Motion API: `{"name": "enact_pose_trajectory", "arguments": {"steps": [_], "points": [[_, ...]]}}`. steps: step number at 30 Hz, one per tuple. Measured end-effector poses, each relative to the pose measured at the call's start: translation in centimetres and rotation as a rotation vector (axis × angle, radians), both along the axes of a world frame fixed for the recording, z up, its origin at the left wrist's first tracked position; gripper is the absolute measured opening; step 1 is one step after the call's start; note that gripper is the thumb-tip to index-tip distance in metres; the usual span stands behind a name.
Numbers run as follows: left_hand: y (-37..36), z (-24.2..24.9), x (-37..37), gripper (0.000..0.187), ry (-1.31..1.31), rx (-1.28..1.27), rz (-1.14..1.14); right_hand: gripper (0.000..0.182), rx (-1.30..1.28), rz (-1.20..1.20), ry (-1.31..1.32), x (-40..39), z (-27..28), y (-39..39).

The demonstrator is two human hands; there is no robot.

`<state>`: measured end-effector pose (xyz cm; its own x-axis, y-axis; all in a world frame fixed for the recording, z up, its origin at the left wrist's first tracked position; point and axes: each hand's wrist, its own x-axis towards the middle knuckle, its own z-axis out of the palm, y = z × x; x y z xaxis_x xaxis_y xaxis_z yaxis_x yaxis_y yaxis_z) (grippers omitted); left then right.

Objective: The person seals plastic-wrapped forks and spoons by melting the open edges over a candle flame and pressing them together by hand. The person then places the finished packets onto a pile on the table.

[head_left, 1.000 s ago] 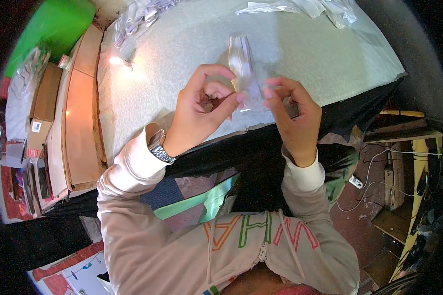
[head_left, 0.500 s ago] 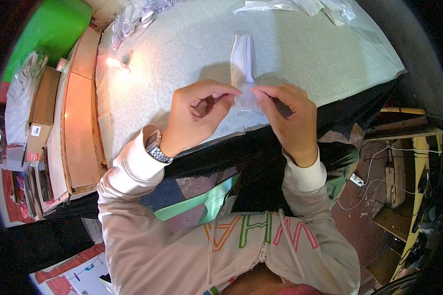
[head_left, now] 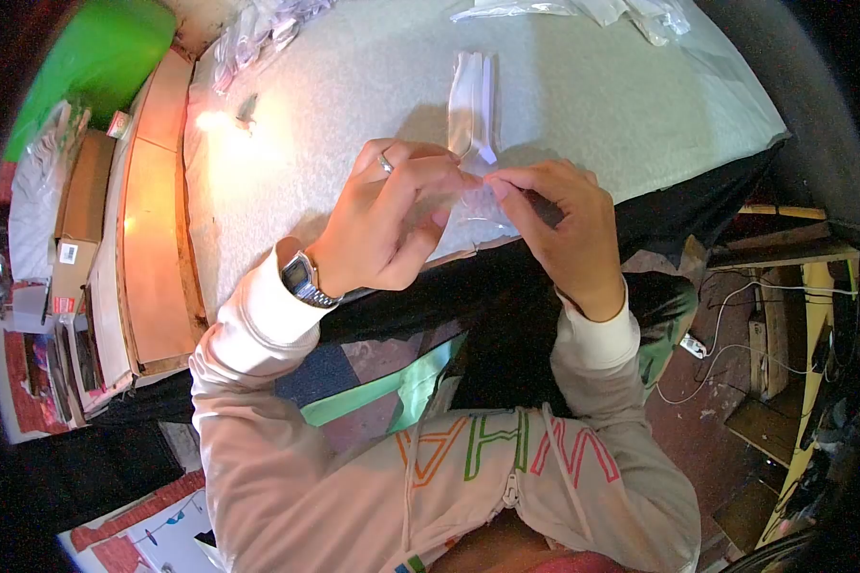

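A narrow clear plastic bag point(head_left: 469, 105) lies on the table, its loose end towards me. Inside are long whitish and pale lilac strips whose exact kind I cannot make out. At the loose end my right hand point(head_left: 569, 229) pinches the film between thumb and forefinger. My left hand point(head_left: 382, 215), with a ring and a wristwatch point(head_left: 301, 275), meets it from the other side. Its fingertips touch the bag's edge beside the right fingertips, while the thumb stands apart below. The fingers partly hide the film.
A small lit flame point(head_left: 222, 122) burns on the cloth-covered table point(head_left: 334, 86), left of the hands. Bundles of plastic-wrapped items point(head_left: 258, 38) lie at the far left, and more clear bags point(head_left: 631, 14) at the far right. A cardboard box point(head_left: 86, 191) stands beyond the left edge.
My left hand has turned and its fingers have straightened, the thumb parting from the forefinger. My right hand keeps its pinch, nearly in place. The bag's far end has shifted slightly away from me.
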<state>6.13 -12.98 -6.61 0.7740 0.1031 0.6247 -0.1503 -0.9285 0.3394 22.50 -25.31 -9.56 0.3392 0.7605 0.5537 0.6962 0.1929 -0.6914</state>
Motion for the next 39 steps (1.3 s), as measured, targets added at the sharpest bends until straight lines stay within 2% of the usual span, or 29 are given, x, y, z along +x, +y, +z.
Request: {"name": "enact_pose_trajectory", "arguments": {"steps": [10,13,16,19,22,25,31,34,37,39], "points": [[0.4,-0.6,-0.1,0.039,0.032,-0.012,-0.048,0.011,-0.043,0.071,-0.026,0.6,0.4,-0.6],[0.6,-0.5,-0.2,0.048,0.054,-0.043,-0.093,0.012,-0.091,0.125,0.155,0.7,0.9,-0.8],[0.3,-0.4,0.4,0.063,0.11,-0.146,-0.105,0.012,-0.082,0.099,0.215,0.5,0.8,-0.9],[0.6,-1.2,0.7,0.079,0.237,-0.243,-0.12,0.013,-0.022,0.096,0.113,0.5,0.7,-0.8],[0.7,-1.4,0.9,0.087,0.267,-0.269,-0.132,0.014,0.051,0.079,0.148,0.3,0.6,-0.8],[0.7,-1.3,0.8,0.089,0.336,-0.292,-0.103,0.015,0.092,0.084,0.139,0.0,0.6,-1.0],[0.4,-0.4,0.9,0.09,0.31,-0.092,-0.033,0.017,0.194,0.082,0.205,-0.6,0.6,-1.5],[0.3,-0.3,0.8,0.085,0.371,-0.174,-0.022,0.017,0.314,0.188,0.137,-0.1,1.1,-2.1],[0.8,0.4,0.8,0.078,0.487,-0.039,-0.022,0.017,0.274,0.234,0.101,0.1,0.7,-2.8],[1.1,0.1,0.9,0.069,0.419,0.003,-0.018,0.018,0.201,0.238,0.279,-0.5,0.1,-3.7]]}}
